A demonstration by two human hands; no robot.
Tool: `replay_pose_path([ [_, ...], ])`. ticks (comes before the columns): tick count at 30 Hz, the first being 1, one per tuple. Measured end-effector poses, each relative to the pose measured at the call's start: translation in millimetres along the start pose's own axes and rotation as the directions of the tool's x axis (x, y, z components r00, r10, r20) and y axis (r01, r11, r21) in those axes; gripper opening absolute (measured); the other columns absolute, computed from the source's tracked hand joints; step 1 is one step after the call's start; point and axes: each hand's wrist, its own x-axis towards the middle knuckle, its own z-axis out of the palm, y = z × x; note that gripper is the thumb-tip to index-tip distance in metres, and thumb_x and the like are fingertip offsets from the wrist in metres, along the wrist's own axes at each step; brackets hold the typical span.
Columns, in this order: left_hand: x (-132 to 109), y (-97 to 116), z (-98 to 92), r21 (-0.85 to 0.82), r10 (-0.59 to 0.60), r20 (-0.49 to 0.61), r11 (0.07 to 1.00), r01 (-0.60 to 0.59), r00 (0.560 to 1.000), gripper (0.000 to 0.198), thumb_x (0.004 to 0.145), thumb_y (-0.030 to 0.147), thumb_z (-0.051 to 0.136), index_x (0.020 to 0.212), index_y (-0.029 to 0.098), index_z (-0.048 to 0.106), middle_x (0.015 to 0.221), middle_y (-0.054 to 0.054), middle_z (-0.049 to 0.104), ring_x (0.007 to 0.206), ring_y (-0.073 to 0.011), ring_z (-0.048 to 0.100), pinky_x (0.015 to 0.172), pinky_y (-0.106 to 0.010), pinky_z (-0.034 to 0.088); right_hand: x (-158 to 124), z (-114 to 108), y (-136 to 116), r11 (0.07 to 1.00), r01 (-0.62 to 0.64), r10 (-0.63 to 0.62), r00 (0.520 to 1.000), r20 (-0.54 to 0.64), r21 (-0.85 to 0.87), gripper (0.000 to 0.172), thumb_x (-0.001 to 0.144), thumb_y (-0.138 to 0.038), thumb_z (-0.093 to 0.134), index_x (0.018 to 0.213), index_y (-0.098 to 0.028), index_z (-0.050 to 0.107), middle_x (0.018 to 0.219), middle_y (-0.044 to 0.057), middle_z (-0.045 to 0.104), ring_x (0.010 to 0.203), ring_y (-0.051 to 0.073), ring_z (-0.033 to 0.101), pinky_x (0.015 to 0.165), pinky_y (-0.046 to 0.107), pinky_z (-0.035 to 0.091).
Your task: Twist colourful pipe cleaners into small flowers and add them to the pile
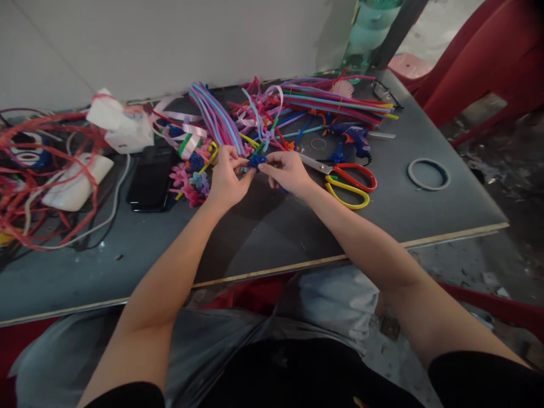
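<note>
Between my two hands is a small dark blue pipe-cleaner flower [257, 161], held above the table's middle. My left hand [229, 174] pinches it from the left with thumb and forefinger. From the right, the thumb and fingers of my right hand [288, 171] close on its other side. Finished-looking pink and blue pipe-cleaner flowers [191, 180] lie just left of my left hand. Scissors with one red and one yellow handle [346, 182] rest right of my right hand, blades partly behind it. Lilac and light blue pipe cleaners [216, 116] lie behind my hands.
A black phone [151, 180] and tangled red cord [80, 170] with a white power strip [79, 182] occupy the left. A blue glue gun [353, 136] lies at back right, near more pipe cleaners [335, 102]. A tape roll [428, 174] sits near the right edge.
</note>
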Motion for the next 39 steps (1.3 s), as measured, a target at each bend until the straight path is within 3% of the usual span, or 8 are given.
replay_pose_path([
  [8,2,16,-5.9,-0.017,-0.043,0.023,0.999,0.043,0.999,0.036,0.078,0.030,0.081,0.110,0.022,0.067,0.101,-0.004,0.076,0.096,-0.0212,0.072,0.092,-0.034,0.056,1,0,1,0.998,-0.062,0.061,0.997,-0.040,-0.001,0.028,0.087,-0.040,0.073,0.076,-0.020,0.056,0.050,-0.006,0.051,0.039,0.009,0.051,0.040,0.021,0.041],
  [14,-1,20,1.9,-0.096,-0.145,0.021,0.985,0.146,0.989,0.026,0.076,0.037,0.083,0.088,0.016,0.076,0.077,-0.004,0.075,0.073,-0.0177,0.070,0.074,-0.030,0.056,0,2,3,0.999,-0.023,0.024,0.998,-0.058,0.023,0.038,0.082,-0.051,0.076,0.074,-0.019,0.058,0.054,-0.005,0.053,0.040,0.008,0.051,0.040,0.021,0.040],
  [19,-7,25,13.7,-0.301,-0.289,-0.009,0.914,0.273,0.957,0.032,0.071,0.045,0.086,0.074,0.016,0.074,0.073,-0.004,0.073,0.068,-0.0154,0.066,0.065,-0.028,0.055,-3,10,6,0.997,0.040,-0.050,0.988,-0.149,-0.067,0.021,0.088,-0.036,0.068,0.080,-0.018,0.064,0.064,-0.002,0.062,0.043,0.007,0.053,0.043,0.022,0.041],
  [24,-6,23,11.0,-0.278,-0.279,-0.014,0.924,0.264,0.960,0.029,0.076,0.045,0.079,0.074,0.017,0.075,0.071,-0.003,0.073,0.068,-0.0161,0.067,0.065,-0.028,0.055,-4,6,5,0.984,0.027,-0.054,0.987,-0.152,-0.176,0.017,0.091,-0.029,0.061,0.089,-0.015,0.070,0.074,0.002,0.068,0.051,0.010,0.057,0.050,0.024,0.042],
  [28,1,25,-6.0,-0.043,-0.093,0.015,0.995,0.093,0.996,0.033,0.082,0.044,0.074,0.104,0.021,0.080,0.100,-0.006,0.080,0.094,-0.0222,0.073,0.076,-0.029,0.057,-4,-10,-3,0.871,0.154,-0.172,0.985,0.005,-0.467,0.011,0.086,-0.022,0.066,0.089,-0.015,0.075,0.085,0.006,0.074,0.078,0.018,0.065,0.071,0.029,0.047],
  [31,2,27,-12.3,0.063,-0.014,0.108,0.998,0.008,0.994,0.027,0.079,0.038,0.079,0.102,0.024,0.081,0.099,-0.004,0.081,0.091,-0.0220,0.074,0.082,-0.031,0.058,-6,-17,-8,0.741,0.234,-0.215,0.971,0.107,-0.629,0.015,0.088,-0.017,0.063,0.096,-0.017,0.076,0.097,0.008,0.075,0.090,0.021,0.066,0.079,0.032,0.046],
  [34,0,24,-9.1,0.072,-0.051,0.129,0.997,0.042,0.990,0.016,0.078,0.034,0.080,0.090,0.023,0.082,0.089,-0.003,0.081,0.077,-0.0205,0.073,0.076,-0.032,0.058,-6,-18,-7,0.683,0.257,-0.221,0.965,0.142,-0.683,0.018,0.092,-0.019,0.060,0.101,-0.019,0.076,0.103,0.008,0.076,0.097,0.023,0.067,0.080,0.033,0.046],
  [39,1,7,1.0,-0.105,-0.169,0.035,0.980,0.171,0.985,0.015,0.076,0.031,0.080,0.085,0.019,0.078,0.077,-0.003,0.077,0.070,-0.0178,0.069,0.071,-0.031,0.057,-2,-25,-1,0.662,0.175,-0.225,0.974,0.029,-0.729,0.020,0.097,-0.025,0.059,0.103,-0.022,0.078,0.107,0.008,0.077,0.101,0.025,0.069,0.086,0.036,0.048],
])
